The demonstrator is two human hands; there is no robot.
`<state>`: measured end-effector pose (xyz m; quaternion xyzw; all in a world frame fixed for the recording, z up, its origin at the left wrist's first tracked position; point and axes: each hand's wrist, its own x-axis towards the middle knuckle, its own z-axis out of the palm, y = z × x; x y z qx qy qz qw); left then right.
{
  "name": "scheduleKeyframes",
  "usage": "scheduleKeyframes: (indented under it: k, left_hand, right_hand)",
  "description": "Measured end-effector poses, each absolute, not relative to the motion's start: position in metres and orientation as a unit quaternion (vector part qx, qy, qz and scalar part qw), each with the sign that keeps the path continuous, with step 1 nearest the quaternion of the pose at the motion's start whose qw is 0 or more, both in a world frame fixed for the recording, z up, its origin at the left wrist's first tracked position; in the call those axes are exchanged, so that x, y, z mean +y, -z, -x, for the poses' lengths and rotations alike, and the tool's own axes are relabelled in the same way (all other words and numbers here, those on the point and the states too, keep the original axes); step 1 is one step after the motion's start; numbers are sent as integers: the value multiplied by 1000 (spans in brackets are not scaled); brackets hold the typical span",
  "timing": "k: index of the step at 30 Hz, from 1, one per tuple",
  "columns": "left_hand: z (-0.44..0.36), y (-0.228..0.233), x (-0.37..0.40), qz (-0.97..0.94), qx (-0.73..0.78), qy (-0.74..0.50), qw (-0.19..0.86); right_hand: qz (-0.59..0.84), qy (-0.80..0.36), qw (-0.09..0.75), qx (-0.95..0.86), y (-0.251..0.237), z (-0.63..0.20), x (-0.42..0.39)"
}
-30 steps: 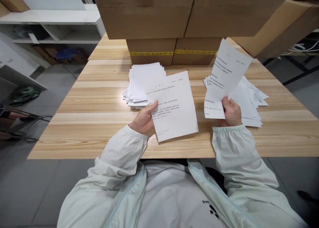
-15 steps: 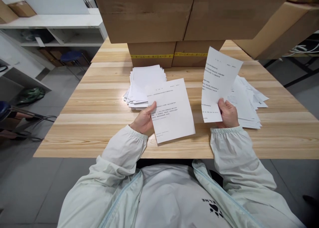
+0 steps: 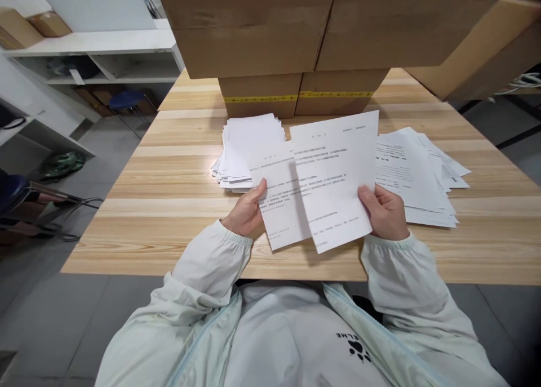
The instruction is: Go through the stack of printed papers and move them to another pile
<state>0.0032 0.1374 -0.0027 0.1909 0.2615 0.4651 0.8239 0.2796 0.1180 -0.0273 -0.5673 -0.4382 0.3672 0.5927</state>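
Note:
My left hand (image 3: 247,212) pinches the left edge of a printed white sheet (image 3: 276,207) lying over the wooden table (image 3: 160,207). My right hand (image 3: 385,211) grips the right edge of a second printed sheet (image 3: 336,178), which overlaps the first one from the right. A neat stack of white papers (image 3: 249,145) sits just beyond my left hand. A looser, fanned pile of printed papers (image 3: 418,176) lies to the right of my right hand.
Stacked cardboard boxes (image 3: 270,32) with yellow tape stand at the table's far side and overhang the view. White shelving (image 3: 97,49) and a blue stool (image 3: 124,99) stand at the left. A chair frame with cables (image 3: 38,201) is near the left edge.
My right hand has brought its raised sheet down and leftward, so it now overlaps the sheet in my left hand. My left hand has hardly moved.

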Motion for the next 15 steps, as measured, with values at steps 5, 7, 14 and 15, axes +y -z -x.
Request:
scheduleKeyframes:
  k: [5,7,14,15]
  left_hand:
    - [-9,3,131,-236,262,-472,808]
    - [-10,1,126,-274,251,-458,807]
    - [-7,-23,97,-500,258,-412,716]
    - [-6,-29,92,-529,251,-408,701]
  right_hand:
    - [588,-242,524,-567,23,-244,83]
    - [588,-203,513,-592,27,-232,72]
    - [506,-179,643,-546,34,-243,59]
    - [470,-207,664,-544,33,-250,59]
